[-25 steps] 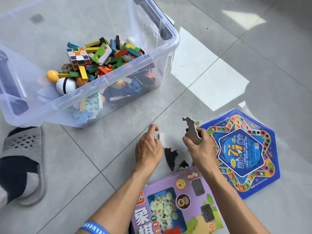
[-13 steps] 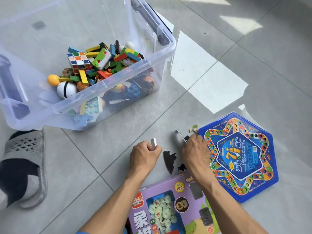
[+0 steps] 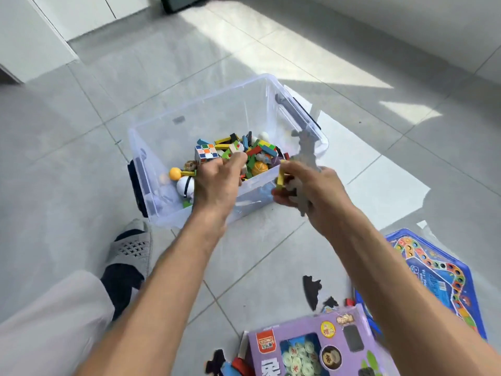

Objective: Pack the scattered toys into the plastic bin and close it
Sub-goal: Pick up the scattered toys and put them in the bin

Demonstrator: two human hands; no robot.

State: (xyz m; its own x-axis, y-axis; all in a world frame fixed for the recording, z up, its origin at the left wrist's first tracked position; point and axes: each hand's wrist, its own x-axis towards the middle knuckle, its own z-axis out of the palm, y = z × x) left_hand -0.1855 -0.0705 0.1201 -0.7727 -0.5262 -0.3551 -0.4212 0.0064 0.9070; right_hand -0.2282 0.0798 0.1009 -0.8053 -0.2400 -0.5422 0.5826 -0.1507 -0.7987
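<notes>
- The clear plastic storage bin [image 3: 271,180] sat open on the grey tiled floor [image 3: 81,172], a heap of colourful wooden blocks and small toys [image 3: 244,156] already inside
- Her right hand [image 3: 306,185] gripped flat grey puzzle cut-outs [image 3: 305,156] at the rim; left hand [image 3: 217,183] curled over the toys — contents hidden
- Left, I'd judge: black puzzle pieces [image 3: 311,290], the purple chess-set box [image 3: 311,348], the blue hexagonal game board [image 3: 439,278] — no lid seen

The left hand [image 3: 217,183] is blurred and whatever it holds is hidden, while the purple box [image 3: 311,346] and blue game board [image 3: 433,275] are cut off by the frame's edges.
</notes>
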